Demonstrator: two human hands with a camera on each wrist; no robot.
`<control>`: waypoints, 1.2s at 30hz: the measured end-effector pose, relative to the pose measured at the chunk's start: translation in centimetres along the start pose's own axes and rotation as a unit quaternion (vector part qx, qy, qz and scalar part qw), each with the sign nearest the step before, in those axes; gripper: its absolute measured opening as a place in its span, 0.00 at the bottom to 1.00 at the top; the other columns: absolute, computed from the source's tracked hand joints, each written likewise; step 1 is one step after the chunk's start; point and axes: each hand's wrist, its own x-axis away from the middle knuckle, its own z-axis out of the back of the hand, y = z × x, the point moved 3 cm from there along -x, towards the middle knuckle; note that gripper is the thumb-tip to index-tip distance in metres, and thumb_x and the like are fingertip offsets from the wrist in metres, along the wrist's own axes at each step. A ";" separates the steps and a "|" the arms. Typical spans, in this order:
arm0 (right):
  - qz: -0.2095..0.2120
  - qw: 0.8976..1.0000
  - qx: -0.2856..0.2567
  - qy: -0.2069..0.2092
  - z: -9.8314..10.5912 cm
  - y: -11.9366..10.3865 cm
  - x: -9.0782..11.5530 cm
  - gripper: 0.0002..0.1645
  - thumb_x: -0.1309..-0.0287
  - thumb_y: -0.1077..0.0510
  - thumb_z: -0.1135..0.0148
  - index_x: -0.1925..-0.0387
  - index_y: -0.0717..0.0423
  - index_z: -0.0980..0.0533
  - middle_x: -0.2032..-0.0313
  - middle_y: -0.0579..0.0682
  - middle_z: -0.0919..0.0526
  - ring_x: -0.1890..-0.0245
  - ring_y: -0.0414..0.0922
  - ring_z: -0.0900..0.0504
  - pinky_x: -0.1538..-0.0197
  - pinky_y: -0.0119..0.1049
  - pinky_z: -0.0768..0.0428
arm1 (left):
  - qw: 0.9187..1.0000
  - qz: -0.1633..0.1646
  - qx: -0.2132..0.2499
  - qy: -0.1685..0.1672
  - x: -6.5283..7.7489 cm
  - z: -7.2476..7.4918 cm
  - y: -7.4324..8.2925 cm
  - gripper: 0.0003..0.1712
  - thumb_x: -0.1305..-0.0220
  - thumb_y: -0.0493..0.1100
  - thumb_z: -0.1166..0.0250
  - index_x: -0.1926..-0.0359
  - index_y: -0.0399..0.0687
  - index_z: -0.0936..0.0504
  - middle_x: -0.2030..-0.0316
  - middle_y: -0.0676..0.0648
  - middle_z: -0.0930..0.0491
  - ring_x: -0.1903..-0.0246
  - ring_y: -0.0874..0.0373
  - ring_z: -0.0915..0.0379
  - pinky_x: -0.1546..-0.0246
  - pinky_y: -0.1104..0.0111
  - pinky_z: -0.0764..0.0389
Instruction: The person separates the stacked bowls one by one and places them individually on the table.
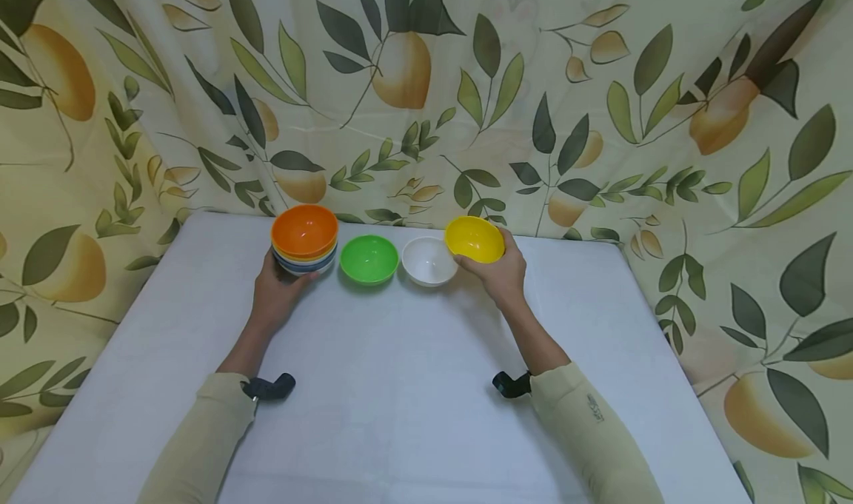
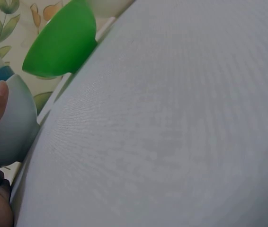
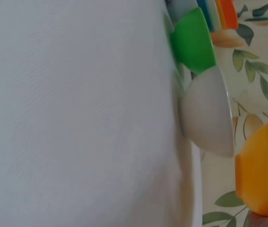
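At the table's far left, my left hand (image 1: 275, 295) grips a stack of nested bowls (image 1: 304, 232), thumb along the front. An orange bowl tops the stack, with a yellow-orange rim, a white one and a blue one below it. The pale lowest bowl (image 2: 18, 120) shows in the left wrist view, its base right at the tabletop. My right hand (image 1: 498, 273) holds a yellow bowl (image 1: 474, 239) by its side, thumb at the near rim. In the right wrist view this yellow bowl (image 3: 264, 168) is raised off the table. Between the hands stand a green bowl (image 1: 369, 260) and a white bowl (image 1: 429, 261), both upright.
A white cloth covers the table (image 1: 400, 385). Behind its far edge hangs a curtain (image 1: 413, 156) printed with fruit and leaves. Each wrist wears a black camera mount, the left one (image 1: 269, 388) and the right one (image 1: 512, 385).
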 end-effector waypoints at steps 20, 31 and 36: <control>-0.087 0.995 0.044 0.001 1.6 5.2 0.2 0.62 0.51 0.51 0.16 0.22 0.64 0.41 0.28 0.63 0.31 0.31 0.59 0.31 0.25 0.52 0.32 | 0.999 0.036 0.001 -0.006 -0.4 0.3 -0.2 0.64 0.38 0.52 0.21 0.15 0.51 0.55 0.18 0.44 0.47 0.20 0.46 0.52 0.20 0.46 0.49; -0.079 0.995 0.056 0.002 1.8 5.5 0.8 0.62 0.53 0.49 0.15 0.23 0.62 0.40 0.31 0.62 0.29 0.33 0.58 0.30 0.27 0.53 0.29 | 0.998 0.058 0.006 -0.016 -0.6 0.5 -0.1 0.66 0.39 0.53 0.20 0.14 0.54 0.57 0.17 0.44 0.50 0.20 0.44 0.54 0.20 0.46 0.50; -0.083 0.991 0.100 -0.006 1.8 4.5 0.8 0.75 0.51 0.43 0.16 0.17 0.63 0.55 0.19 0.63 0.47 0.22 0.59 0.44 0.20 0.54 0.43 | 0.998 0.063 0.004 -0.030 -0.6 0.8 0.0 0.66 0.38 0.55 0.21 0.14 0.54 0.58 0.17 0.43 0.51 0.19 0.44 0.56 0.20 0.45 0.52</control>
